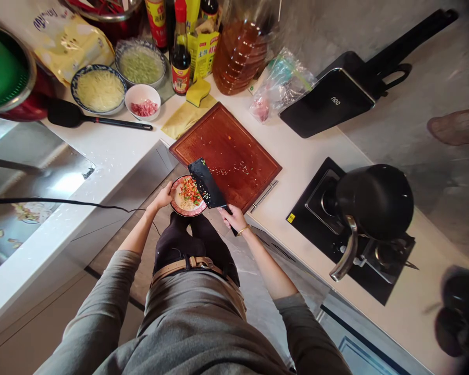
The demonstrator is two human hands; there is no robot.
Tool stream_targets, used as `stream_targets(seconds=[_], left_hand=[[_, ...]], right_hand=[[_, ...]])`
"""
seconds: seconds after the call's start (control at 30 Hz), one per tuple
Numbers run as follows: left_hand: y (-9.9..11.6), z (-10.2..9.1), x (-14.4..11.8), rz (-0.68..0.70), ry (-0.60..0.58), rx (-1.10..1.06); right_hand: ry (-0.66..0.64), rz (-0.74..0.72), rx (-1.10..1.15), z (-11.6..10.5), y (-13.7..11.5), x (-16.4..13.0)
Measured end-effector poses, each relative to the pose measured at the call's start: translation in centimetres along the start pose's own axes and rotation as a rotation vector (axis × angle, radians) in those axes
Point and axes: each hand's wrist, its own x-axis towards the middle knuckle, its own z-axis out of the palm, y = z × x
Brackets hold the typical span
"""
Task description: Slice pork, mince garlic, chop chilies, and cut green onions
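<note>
- The white bench (113,151) runs in an L through the kitchen, from the far left corner along the right side, with grey floor between its arms.
- A steel sink (27,177) is sunk into the bench at the left, with a black cord lying across it.
- A black hob (308,208) sits in the bench at the right, and a black pot (375,200) with a metal handle stands on it.
- A flat black pan (328,101) lies on the bench far right of the board.
- A reddish wooden cutting board (234,151) lies at the bench edge in the middle, with small chopped scraps on it.
- Far left of the board stand bowls of shredded food (100,89), a small white bowl of red bits (143,104), sauce bottles (180,57) and a black spatula (68,114).
- The black cleaver (205,182) lies tilted across the board's near edge and over the plate.
- The small plate (183,200), holding chopped red and green pieces, is held just below the board's near corner, off the bench.
- The left hand (162,198) has its fingers closed on the plate's left rim.
- The right hand (234,219) has its fingers wrapped around the cleaver's handle.
</note>
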Motion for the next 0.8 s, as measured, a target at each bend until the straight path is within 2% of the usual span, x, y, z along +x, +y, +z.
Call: stream_targets(seconds=[0.13, 0.23, 0.33, 0.47, 0.63, 0.8], left_hand=[[0.1, -0.2, -0.7, 0.019, 0.003, 0.012], [-0.1, -0.7, -1.6, -0.007, -0.008, 0.011], [-0.3, -1.6, -2.7, -0.008, -0.018, -0.030], [-0.1, -3.0, -4.0, 0.067, -0.048, -0.120], [0.9, -4.5, -5.1, 0.129, -0.105, -0.218], [2.0, -5.7, -5.9, 0.118, -0.054, -0.208]], right_hand=[[-0.248, 0.122, 0.340, 0.5, -0.4, 1.2], [-0.393, 0.191, 0.392, 0.4, -0.3, 2.2], [-0.482, 0.229, 0.340, 0.1, -0.4, 3.1], [-0.554, 0.274, 0.214, -0.6, -1.7, 4.0], [-0.583, 0.289, 0.071, -1.1, -4.1, 4.2], [-0.561, 0.274, 0.037, -1.5, -5.7, 3.5]])
